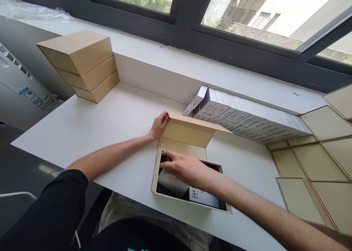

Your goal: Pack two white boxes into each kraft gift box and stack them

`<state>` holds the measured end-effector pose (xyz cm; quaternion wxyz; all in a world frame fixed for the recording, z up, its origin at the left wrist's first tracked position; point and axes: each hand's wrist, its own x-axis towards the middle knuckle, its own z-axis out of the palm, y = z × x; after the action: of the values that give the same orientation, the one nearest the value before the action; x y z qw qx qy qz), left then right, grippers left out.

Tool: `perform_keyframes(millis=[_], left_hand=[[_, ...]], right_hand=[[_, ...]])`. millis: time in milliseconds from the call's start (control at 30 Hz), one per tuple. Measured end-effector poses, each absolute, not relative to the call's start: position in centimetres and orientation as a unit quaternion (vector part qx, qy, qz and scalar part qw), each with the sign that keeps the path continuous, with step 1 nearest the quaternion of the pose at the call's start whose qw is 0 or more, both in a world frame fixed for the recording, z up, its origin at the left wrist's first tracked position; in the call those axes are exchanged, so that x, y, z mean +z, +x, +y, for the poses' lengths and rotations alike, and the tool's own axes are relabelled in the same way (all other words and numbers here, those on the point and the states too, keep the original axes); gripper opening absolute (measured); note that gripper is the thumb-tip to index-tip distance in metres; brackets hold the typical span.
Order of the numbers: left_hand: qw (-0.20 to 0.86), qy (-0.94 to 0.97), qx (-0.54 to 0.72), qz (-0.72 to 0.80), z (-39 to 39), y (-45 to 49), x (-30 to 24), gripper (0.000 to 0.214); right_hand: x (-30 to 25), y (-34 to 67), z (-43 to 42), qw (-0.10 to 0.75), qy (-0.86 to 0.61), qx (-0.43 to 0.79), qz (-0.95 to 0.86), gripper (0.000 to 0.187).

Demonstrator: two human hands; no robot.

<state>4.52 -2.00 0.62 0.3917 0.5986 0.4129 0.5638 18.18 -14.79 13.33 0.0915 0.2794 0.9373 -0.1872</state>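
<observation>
Box (156,177) near six-o'clock table (115,115) edge, room toward nine; left hand (159,126) grips lid (189,132) at eleven; right hand (184,166) inside, grip unclear

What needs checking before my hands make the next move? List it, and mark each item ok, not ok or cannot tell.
1. Lid held open: ok, the left hand grips its corner.
2. Box fully on the table: ok, its front sits inside the table's edge.
3. Right hand has a firm grip: cannot tell, its fingers reach into the box's left end, but their hold is unclear.
4. Pack beneath that hand lined up with the box walls: not ok, it lies at an angle.
5. Stacked brown boxes out of the left arm's way: ok, they stand apart from it.
</observation>
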Motion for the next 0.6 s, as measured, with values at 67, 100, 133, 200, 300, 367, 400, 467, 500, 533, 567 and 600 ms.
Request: perform_keyframes(millis=[67,100,133,200,300,367,400,467,500,533,567,600], left_hand=[[0.391,0.600,0.564,0.412,-2.0,4.5,0.7,0.051],[0.392,0.600,0.562,0.413,-2.1,4.5,0.8,0.052],[0.393,0.601,0.559,0.415,-2.1,4.5,0.8,0.052],[0.395,0.601,0.553,0.421,-2.0,4.5,0.8,0.053],[0.396,0.598,0.555,0.422,-2.0,4.6,0.8,0.052],[0.398,0.594,0.558,0.421,-2.1,4.6,0.8,0.051],[0.400,0.594,0.558,0.421,-2.1,4.6,0.7,0.050],[0.403,0.595,0.554,0.419,-2.1,4.6,0.7,0.048],[0.405,0.597,0.552,0.418,-2.2,4.6,0.7,0.047],[0.406,0.599,0.550,0.417,-2.2,4.6,0.7,0.046],[0.406,0.601,0.549,0.416,-2.2,4.6,0.7,0.045],[0.407,0.601,0.549,0.415,-2.2,4.6,0.7,0.044]], right_hand=[[11.3,19.0,-15.6,0.051,0.304,-0.149,0.940,0.034],[10.5,19.6,-16.1,0.040,0.314,-0.134,0.939,0.037],[9.7,20.1,-16.5,0.036,0.324,-0.124,0.937,0.041],[8.6,21.1,-17.5,0.045,0.341,-0.120,0.931,0.051],[8.0,21.7,-18.9,0.061,0.334,-0.127,0.932,0.064],[9.0,21.6,-19.4,0.045,0.288,-0.098,0.951,0.066],[9.9,21.5,-19.3,0.024,0.259,-0.072,0.963,0.064],[12.6,21.6,-18.3,-0.050,0.213,-0.018,0.976,0.056],[14.1,21.8,-17.3,-0.096,0.211,0.009,0.973,0.051],[15.6,22.2,-15.8,-0.140,0.224,0.035,0.964,0.048],[17.0,22.7,-13.9,-0.174,0.251,0.062,0.950,0.045],[18.1,23.2,-11.6,-0.186,0.290,0.098,0.934,0.041]])
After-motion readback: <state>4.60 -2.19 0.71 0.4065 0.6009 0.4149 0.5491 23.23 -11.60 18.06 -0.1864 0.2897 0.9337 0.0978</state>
